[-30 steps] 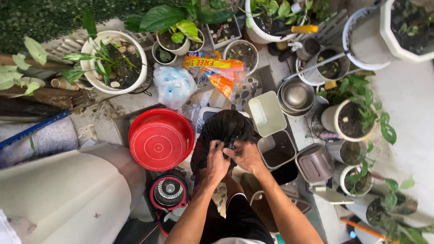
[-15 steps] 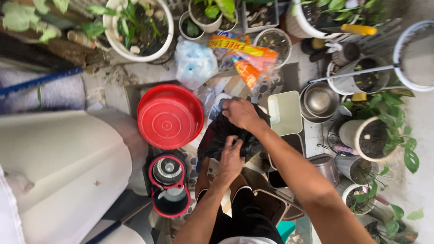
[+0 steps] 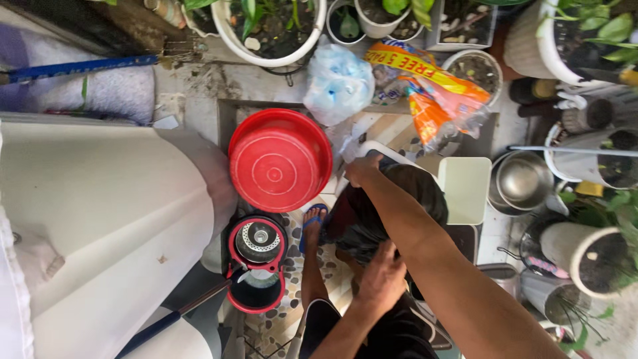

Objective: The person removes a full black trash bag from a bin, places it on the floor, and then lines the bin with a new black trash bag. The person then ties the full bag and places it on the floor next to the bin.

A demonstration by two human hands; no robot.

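I hold a black plastic bag (image 3: 419,193) over the pebble-patterned floor, just right of an upturned red basin (image 3: 279,159). My right hand (image 3: 363,170) reaches across and grips the bag's far top edge beside the basin. Closer to my body, my left hand (image 3: 382,276) clutches the bag's near lower part. My foot in a blue sandal (image 3: 312,225) stands just left of the bag. What is inside the bag is hidden.
A red and black mop bucket (image 3: 256,262) stands below the basin. A white lidded box (image 3: 465,189), steel bowls (image 3: 522,176), potted plants (image 3: 585,256), a pale blue bag (image 3: 339,83) and an orange packet (image 3: 438,96) crowd the right and back. A large white curved cover (image 3: 100,219) fills the left.
My right hand left the left hand at the bag's mouth and reached to the bag's far edge. My left hand dropped to the near lower part. The view slid left and closer.
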